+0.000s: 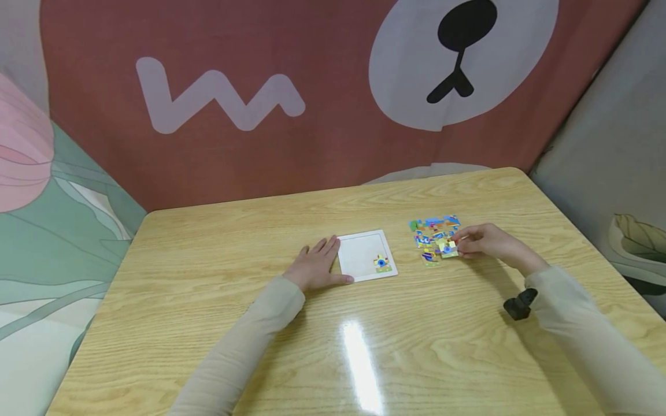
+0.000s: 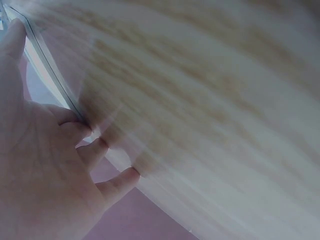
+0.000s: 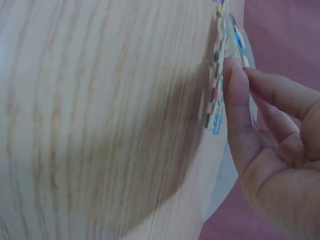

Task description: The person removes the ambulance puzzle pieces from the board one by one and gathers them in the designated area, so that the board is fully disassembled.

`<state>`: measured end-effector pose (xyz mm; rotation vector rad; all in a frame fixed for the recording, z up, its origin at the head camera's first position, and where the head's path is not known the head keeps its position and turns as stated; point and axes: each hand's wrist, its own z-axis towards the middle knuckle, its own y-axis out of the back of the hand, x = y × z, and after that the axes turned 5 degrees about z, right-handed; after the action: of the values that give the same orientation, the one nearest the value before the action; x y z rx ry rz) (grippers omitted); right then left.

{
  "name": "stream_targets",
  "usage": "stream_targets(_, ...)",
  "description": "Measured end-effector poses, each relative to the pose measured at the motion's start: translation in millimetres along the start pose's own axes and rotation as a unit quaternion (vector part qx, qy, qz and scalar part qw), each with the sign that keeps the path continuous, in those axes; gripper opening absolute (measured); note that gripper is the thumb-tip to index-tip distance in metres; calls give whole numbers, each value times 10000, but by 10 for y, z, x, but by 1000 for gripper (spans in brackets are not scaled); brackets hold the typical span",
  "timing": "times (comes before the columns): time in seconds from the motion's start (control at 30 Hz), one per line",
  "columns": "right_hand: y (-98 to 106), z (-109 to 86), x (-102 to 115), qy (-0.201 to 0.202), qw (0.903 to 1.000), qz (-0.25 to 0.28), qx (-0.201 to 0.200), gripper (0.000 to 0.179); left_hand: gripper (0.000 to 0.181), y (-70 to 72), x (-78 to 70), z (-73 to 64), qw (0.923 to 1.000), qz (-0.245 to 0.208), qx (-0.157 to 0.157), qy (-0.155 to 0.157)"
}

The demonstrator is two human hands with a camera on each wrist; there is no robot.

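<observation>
My left hand (image 1: 314, 270) lies with fingers spread at the left side of a square white puzzle tray (image 1: 358, 254), thumb at its near corner. In the left wrist view the thumb and fingertips are along the tray's edge. One jigsaw piece (image 1: 382, 264) with a blue and yellow picture sits in the tray's near right corner. To the tray's right, my right hand (image 1: 484, 245) pinches a yellow and blue jigsaw piece (image 1: 447, 248) between thumb and fingers. In the right wrist view this piece (image 3: 239, 40) is tilted over the loose puzzle pieces (image 3: 215, 107).
Several colourful loose pieces (image 1: 434, 222) lie grouped on the wooden table (image 1: 234, 248) right of the tray. A small black object (image 1: 520, 304) shows at the right sleeve's cuff. Behind the table's far edge hangs a reddish-brown printed cloth (image 1: 333, 144).
</observation>
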<state>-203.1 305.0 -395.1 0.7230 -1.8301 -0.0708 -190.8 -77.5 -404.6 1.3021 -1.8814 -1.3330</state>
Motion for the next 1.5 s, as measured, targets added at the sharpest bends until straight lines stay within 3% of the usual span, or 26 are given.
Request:
stream_targets(0.77,-10,9,-90,-213,9994,236,141,40,97,-35,8,22,10000,62,6,-1)
stream_targets(1.5,45,23,-73,-372,9988,-177,281,45,99,-42,29,59,10000,69,-64,19)
